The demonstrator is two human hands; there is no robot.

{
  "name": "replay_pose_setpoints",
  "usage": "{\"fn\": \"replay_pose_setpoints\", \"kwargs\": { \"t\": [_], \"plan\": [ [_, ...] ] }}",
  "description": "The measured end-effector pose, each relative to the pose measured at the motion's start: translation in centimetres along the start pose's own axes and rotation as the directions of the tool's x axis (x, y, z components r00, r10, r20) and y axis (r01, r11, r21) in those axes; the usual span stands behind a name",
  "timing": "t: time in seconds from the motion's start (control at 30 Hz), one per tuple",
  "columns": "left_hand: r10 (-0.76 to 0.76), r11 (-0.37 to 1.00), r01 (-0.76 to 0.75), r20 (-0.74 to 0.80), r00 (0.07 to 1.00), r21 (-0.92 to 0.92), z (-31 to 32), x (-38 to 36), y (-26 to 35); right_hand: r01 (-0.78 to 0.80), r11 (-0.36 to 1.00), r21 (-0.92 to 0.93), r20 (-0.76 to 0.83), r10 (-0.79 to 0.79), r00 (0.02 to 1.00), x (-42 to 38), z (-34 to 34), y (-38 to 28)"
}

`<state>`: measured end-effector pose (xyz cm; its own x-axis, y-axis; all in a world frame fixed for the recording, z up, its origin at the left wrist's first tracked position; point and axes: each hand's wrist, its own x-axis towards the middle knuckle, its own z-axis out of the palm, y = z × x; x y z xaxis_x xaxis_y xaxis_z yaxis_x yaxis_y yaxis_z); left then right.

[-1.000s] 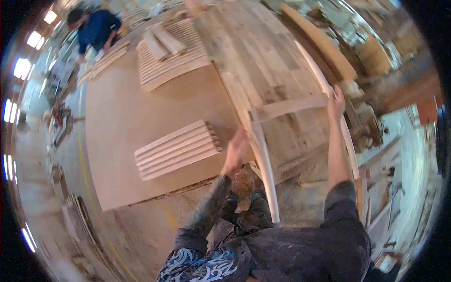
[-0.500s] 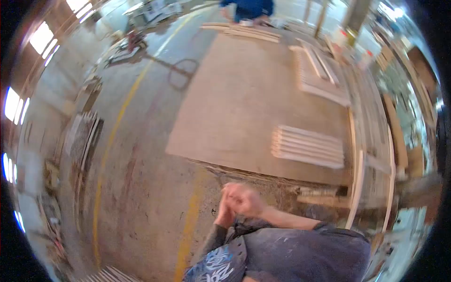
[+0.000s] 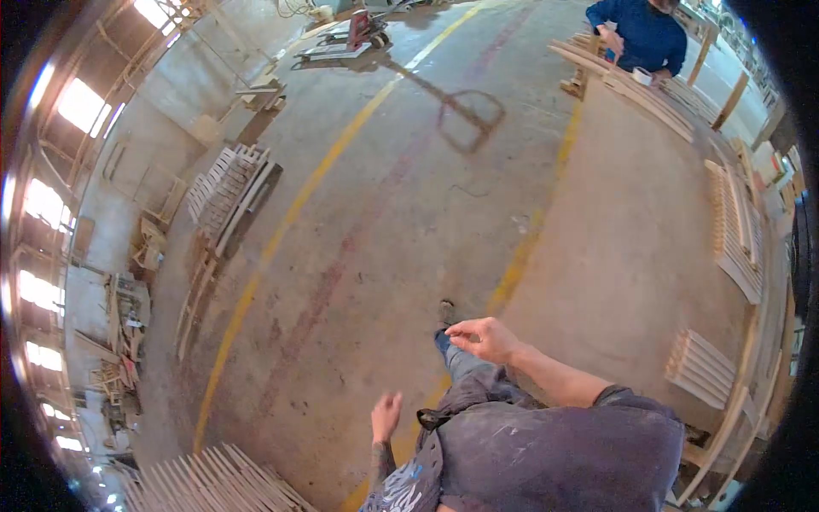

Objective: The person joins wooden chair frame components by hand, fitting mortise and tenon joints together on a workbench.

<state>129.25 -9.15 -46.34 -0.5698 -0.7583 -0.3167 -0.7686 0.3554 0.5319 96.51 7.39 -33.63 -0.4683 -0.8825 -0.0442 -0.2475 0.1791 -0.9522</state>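
My right hand (image 3: 488,340) is held out in front of my body, fingers loosely bent and a little apart, with nothing visible in it. Lower and further left hangs my left hand (image 3: 386,416), its fingers loosely extended and likewise without a visible object. Neither hand touches the large brown tabletop (image 3: 631,222) on the right. A bundle of pale wooden strips (image 3: 701,369) lies near that tabletop's front right. My shoe (image 3: 447,305) shows on the concrete floor beyond my right hand.
A person in a blue top (image 3: 640,38) stands at the table's far end by long wooden slats (image 3: 631,90). A pallet jack (image 3: 350,43) stands far off. Stacked slats (image 3: 230,192) line the left side; more wooden strips (image 3: 217,482) lie bottom left. Yellow lines (image 3: 290,230) cross the floor.
My hands, together half a second ago, are now apart, the left one lower. The view has turned left, so the table sits further right and more floor shows.
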Motion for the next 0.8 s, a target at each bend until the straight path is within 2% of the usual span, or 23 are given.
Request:
{"fn": "replay_pose_setpoints", "kwargs": {
  "t": [0.03,0.07,0.1,0.13,0.17,0.2,0.23,0.27,0.3,0.33,0.37,0.4,0.43,0.47,0.5,0.53,0.57,0.6,0.67,0.7,0.77,0.8],
  "plan": [
    [-0.295,0.95,0.312,0.307,0.905,-0.005,-2.8,0.6,1.9,-0.003,1.0,0.007,0.013,0.003,1.0,3.1,0.3,0.4],
    [-0.304,0.952,0.294,0.388,0.87,0.086,-2.8,1.6,-1.1,-0.008,1.0,0.012,0.024,0.008,1.0,6.0,0.3,0.8],
    [-0.3,0.954,0.283,0.371,0.879,0.1,1.8,-0.7,-14.1,-0.008,1.0,0.011,0.029,0.008,1.0,9.3,0.4,1.5],
    [0.441,0.837,-0.51,0.307,0.843,0.199,3.4,4.7,-16.8,-0.001,1.0,0.028,0.003,0.001,1.0,12.9,-0.1,2.2],
    [0.449,0.824,-0.526,0.326,0.832,0.209,1.2,6.1,-16.2,-0.021,1.0,-0.02,0.04,0.022,0.999,15.6,-0.7,3.0],
    [0.322,0.93,-0.362,0.336,0.885,0.062,-1.0,6.6,-14.9,-0.05,0.996,-0.072,0.085,0.056,0.995,17.4,-1.2,3.7],
    [0.188,0.982,-0.168,0.366,0.911,-0.085,-2.8,7.1,-13.3,-0.119,0.993,-0.013,0.052,0.119,0.991,18.4,-1.9,4.5],
    [0.06,0.975,0.037,0.413,0.909,-0.221,-4.2,8.3,-11.7,-0.134,0.991,-0.016,0.033,0.135,0.99,19.1,-3.1,5.5],
    [-0.061,0.91,0.245,0.476,0.878,-0.334,-6.2,10.6,-10.3,-0.175,0.967,-0.183,0.126,0.2,0.972,19.2,-4.3,6.8],
    [-0.168,0.795,0.443,0.552,0.817,-0.414,-7.9,14.6,-4.3,-0.199,0.918,-0.344,0.204,0.28,0.938,18.9,-5.3,8.2],
    [-0.153,0.806,0.436,0.571,0.807,-0.401,-9.3,17.5,-3.2,-0.197,0.899,-0.392,0.308,0.33,0.893,18.0,-6.1,10.2],
    [-0.073,0.835,0.408,0.661,0.746,-0.369,-11.1,20.9,-2.5,-0.194,0.879,-0.435,0.401,0.382,0.832,16.6,-6.8,11.9],
    [-0.001,0.865,0.376,0.748,0.664,-0.332,-12.4,24.0,-1.4,-0.269,0.855,-0.443,0.417,0.462,0.783,15.1,-7.4,12.6],
    [0.005,0.882,0.364,0.777,0.63,-0.3,-13.5,26.4,0.7,-0.352,0.826,-0.44,0.43,0.538,0.725,13.8,-7.6,12.5],
    [0.043,0.846,0.438,0.856,0.515,-0.306,-14.6,29.0,3.5,-0.409,0.812,-0.417,0.391,0.566,0.726,13.0,-8.5,10.7],
    [0.087,0.812,0.507,0.919,0.385,-0.29,-14.9,32.3,6.3,-0.641,0.737,-0.214,0.418,0.662,0.622,11.9,-9.9,8.4],
    [0.088,0.843,0.479,0.941,0.327,-0.245,-14.3,35.3,8.8,-0.811,0.586,0.01,0.475,0.71,0.519,11.0,-10.7,7.3],
    [0.036,0.877,0.446,0.951,0.308,-0.178,-13.8,38.6,11.2,-0.832,0.551,0.068,0.441,0.731,0.52,10.3,-10.3,7.5],
    [-0.057,0.928,0.369,0.952,0.301,-0.061,-12.6,44.3,15.7,-0.76,0.387,0.522,0.354,0.713,0.605,8.6,-7.8,8.5],
    [0.045,0.987,0.135,0.949,0.313,-0.092,-12.0,46.8,18.1,-0.741,0.372,0.56,0.312,0.734,0.603,7.9,-5.6,9.9],
    [0.053,0.998,0.032,0.968,0.246,-0.063,-10.0,52.0,23.4,-0.513,0.251,0.821,0.156,0.765,0.624,7.7,-2.0,12.4],
    [0.056,0.998,-0.032,0.973,0.225,-0.05,-8.4,54.9,26.4,-0.477,0.255,0.841,0.108,0.784,0.611,9.0,-3.2,11.9]
  ]
}}
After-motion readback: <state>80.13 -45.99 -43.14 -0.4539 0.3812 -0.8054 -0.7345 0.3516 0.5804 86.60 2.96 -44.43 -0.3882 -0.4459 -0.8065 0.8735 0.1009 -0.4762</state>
